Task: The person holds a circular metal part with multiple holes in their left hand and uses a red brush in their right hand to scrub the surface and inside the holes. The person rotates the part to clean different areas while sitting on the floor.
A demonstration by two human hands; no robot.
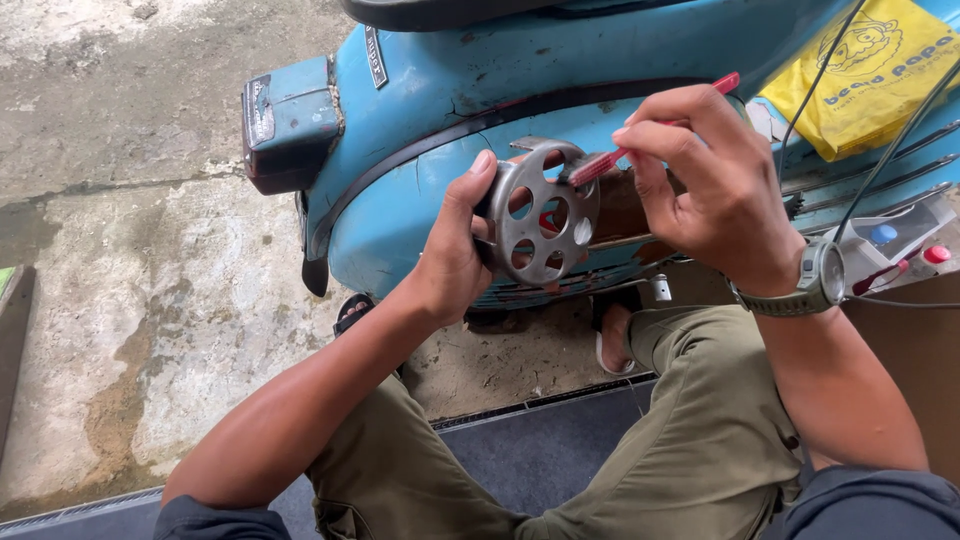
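My left hand [455, 250] grips a round grey metal disc [545, 215] with several round holes, held upright in front of a light blue scooter body [450, 90]. My right hand [705, 175] pinches a thin red tool [625, 150] like a pen, its tip resting at the disc's upper right edge. A watch sits on my right wrist. My knees in olive trousers are below both hands.
The scooter's tail light [285, 120] juts out at the left. A yellow plastic bag [880, 70] lies at the top right, with black cables [890, 130] and small parts beside it. Stained concrete floor [130, 300] spreads left; a dark mat [530, 450] lies under me.
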